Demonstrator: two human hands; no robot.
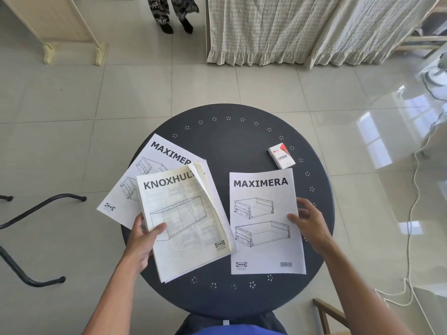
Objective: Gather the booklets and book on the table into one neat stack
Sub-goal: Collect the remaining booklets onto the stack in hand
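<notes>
Three white booklets lie on a round dark table (242, 146). A thick KNOXHULT booklet (186, 221), its top right corner curled up, rests partly over a MAXIMERA booklet (145, 170) on the left side. My left hand (142, 240) grips the KNOXHULT booklet at its lower left edge, thumb on the cover. A second MAXIMERA booklet (264, 221) lies flat on the right. My right hand (309, 221) rests at its right edge, thumb on the page and fingers spread beside it.
A small white and red VESS box (281, 156) sits on the table just beyond the right booklet. Black chair legs (36, 213) stand at the left, a wooden chair (331, 313) at the lower right. A person's legs (174, 15) are far behind. A white cable (411, 213) runs along the floor.
</notes>
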